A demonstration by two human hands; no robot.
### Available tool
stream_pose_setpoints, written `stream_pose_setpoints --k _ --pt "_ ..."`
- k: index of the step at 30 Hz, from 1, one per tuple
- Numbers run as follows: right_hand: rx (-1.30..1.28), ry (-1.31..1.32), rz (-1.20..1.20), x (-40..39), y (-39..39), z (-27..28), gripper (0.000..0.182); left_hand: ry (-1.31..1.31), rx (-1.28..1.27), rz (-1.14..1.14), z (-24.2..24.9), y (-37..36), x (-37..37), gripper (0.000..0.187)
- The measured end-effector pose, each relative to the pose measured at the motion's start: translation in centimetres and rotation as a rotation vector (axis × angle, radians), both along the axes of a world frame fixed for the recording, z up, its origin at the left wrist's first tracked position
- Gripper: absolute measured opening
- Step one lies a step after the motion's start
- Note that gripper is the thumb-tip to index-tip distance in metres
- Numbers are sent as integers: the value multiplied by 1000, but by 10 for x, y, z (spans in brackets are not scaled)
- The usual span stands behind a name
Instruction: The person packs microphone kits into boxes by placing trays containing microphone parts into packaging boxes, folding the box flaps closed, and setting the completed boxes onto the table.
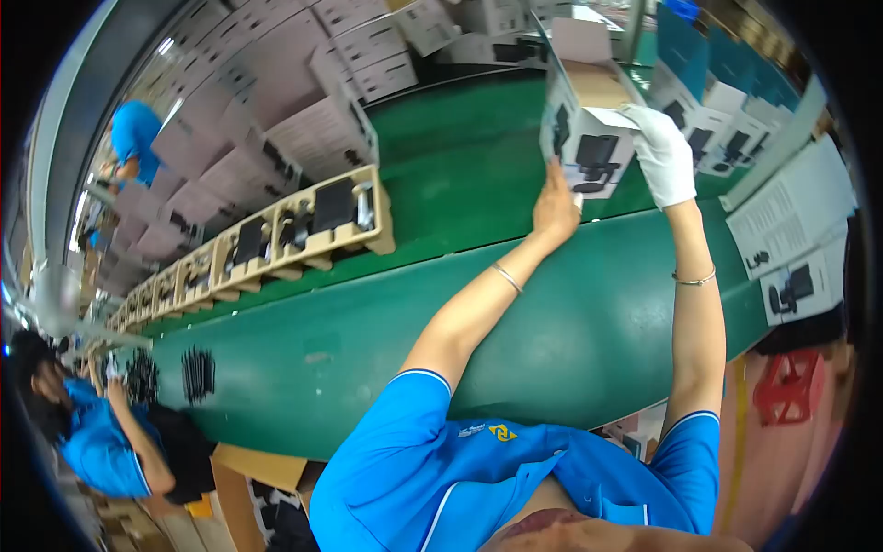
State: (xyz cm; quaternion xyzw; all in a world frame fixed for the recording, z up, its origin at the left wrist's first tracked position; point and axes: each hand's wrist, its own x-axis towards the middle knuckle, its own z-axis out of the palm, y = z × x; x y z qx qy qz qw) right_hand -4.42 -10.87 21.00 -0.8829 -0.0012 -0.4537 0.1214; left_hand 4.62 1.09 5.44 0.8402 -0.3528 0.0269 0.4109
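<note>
A white printed carton (602, 152) stands upright on the green bench, its top flaps raised and brown cardboard showing inside. A picture of a black device is on its front. My left hand (556, 207) is bare apart from a pale covering on the thumb tip, and grips the carton's lower left corner, thumb on the front and fingers along the side. My right hand (664, 158), in a white glove, holds the carton's upper right edge with bent fingers. Both wrists wear a bangle.
Brown moulded trays (317, 230) with black parts run along the bench (432, 299) at left. Open cartons (317, 129) stand behind them, and more (699, 115) at right. Black parts (198, 373) lie near a seated co-worker (101, 442). A red stool (789, 386) is at lower right.
</note>
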Motion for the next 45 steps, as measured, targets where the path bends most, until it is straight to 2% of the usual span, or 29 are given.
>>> stream_pose_setpoints --k 1,3,4,6,8,9,11,16,22,27,37,45 --pt "-42 -47 -17 4 7 0 37 150 87 -81 9 13 -8 73" --pt "-96 -233 -238 8 38 6 39 282 190 -197 25 47 -20 67" --pt "-90 -240 -230 4 51 5 39 33 77 -224 10 62 -26 57" --pt "-112 -407 -345 -7 76 -3 40 -10 -36 -310 0 94 -42 51" --pt "275 -255 -166 -15 105 -47 38 118 -106 -340 2 123 -59 41" --pt "352 -109 -102 -16 118 -76 33 117 -103 -325 -1 130 -63 41" --pt "1046 48 165 -15 149 -129 25 129 -152 -412 -5 143 -68 33" --pt "1304 282 206 -17 165 -157 21 73 -185 -456 -20 146 -60 30" --pt "1313 252 231 -14 169 -161 20 23 -170 -419 -18 154 -62 28" --pt "1374 257 251 -12 168 -160 19 100 -141 -389 -13 154 -62 25" --pt "1282 241 251 -10 176 -161 18 26 -197 -311 -18 160 -59 21" --pt "1339 219 303 -11 183 -163 18 118 -99 -264 -9 170 -63 19"
